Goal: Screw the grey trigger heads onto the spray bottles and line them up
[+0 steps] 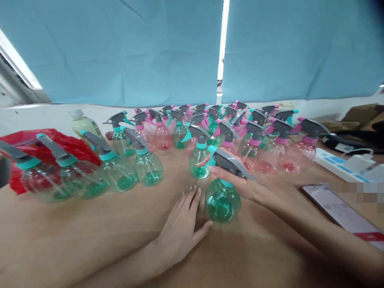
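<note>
1. I am seeing the right hand (240, 182) gripping the grey trigger head (232, 164) of a green spray bottle (222, 200); the fingers are curling around the head from behind, closed on it.
2. The green spray bottle is standing upright on the wooden table (90, 240), near the middle of the view, its round body resting on the surface just in front of me.
3. The left hand (183, 224) is lying flat on the table, palm down, fingers stretched out and slightly apart, holding nothing. Its thumb is reaching toward the base of the bottle; I cannot tell whether it is touching.
4. Just behind the held bottle, another green bottle (199, 160) is standing, and beyond it a crowd of pink-collared bottles (270, 154) and teal-collared ones is filling the far middle of the table.
5. To the left, a row of four teal-collared bottles (120, 172) is running toward the edge of the view, leaning in the wide lens.
6. Behind that row, a red plastic bag (69, 146) is lying, with a yellowish drink bottle (85, 126) standing just beside it.
7. To the right, a phone (339, 212) is lying screen up near my right forearm, and a white power strip (345, 162) is sitting farther back.
8. A blue curtain (120, 48) is hanging behind the table.
</note>
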Demonstrator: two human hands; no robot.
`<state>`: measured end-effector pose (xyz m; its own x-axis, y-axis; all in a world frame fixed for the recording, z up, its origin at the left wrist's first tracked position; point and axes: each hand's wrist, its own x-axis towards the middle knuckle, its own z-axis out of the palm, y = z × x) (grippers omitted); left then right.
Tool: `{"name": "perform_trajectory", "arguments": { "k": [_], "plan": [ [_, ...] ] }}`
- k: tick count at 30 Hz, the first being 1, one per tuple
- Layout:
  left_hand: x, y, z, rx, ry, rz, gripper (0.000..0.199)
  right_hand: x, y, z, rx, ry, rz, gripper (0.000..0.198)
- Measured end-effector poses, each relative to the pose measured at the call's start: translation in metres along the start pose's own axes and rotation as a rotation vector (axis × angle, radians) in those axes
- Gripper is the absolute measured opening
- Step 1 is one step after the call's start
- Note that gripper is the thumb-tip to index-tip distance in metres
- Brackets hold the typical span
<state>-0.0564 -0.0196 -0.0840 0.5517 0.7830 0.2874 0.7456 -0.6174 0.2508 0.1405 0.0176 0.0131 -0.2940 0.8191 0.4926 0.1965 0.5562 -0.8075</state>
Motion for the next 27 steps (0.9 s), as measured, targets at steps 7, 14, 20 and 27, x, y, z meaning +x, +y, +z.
{"name": "perform_trajectory", "arguments": {
  "k": [7,14,20,27],
  "plan": [
    [0.001,0.001,0.002,0.023,-0.034,0.010,0.070,-0.003,0.002,-0.003,-0.075,0.038,0.011,0.028],
    [0.002,0.001,0.002,0.051,-0.039,0.030,0.069,-0.003,0.004,-0.003,-0.067,0.018,0.024,0.035],
    [0.002,0.001,0.003,0.041,-0.043,0.021,0.067,-0.005,-0.005,-0.005,-0.067,0.032,0.042,0.029],
    [0.004,0.001,0.000,0.043,-0.055,0.022,0.061,-0.007,0.011,-0.003,0.070,0.003,0.040,0.022]
  ]
}}
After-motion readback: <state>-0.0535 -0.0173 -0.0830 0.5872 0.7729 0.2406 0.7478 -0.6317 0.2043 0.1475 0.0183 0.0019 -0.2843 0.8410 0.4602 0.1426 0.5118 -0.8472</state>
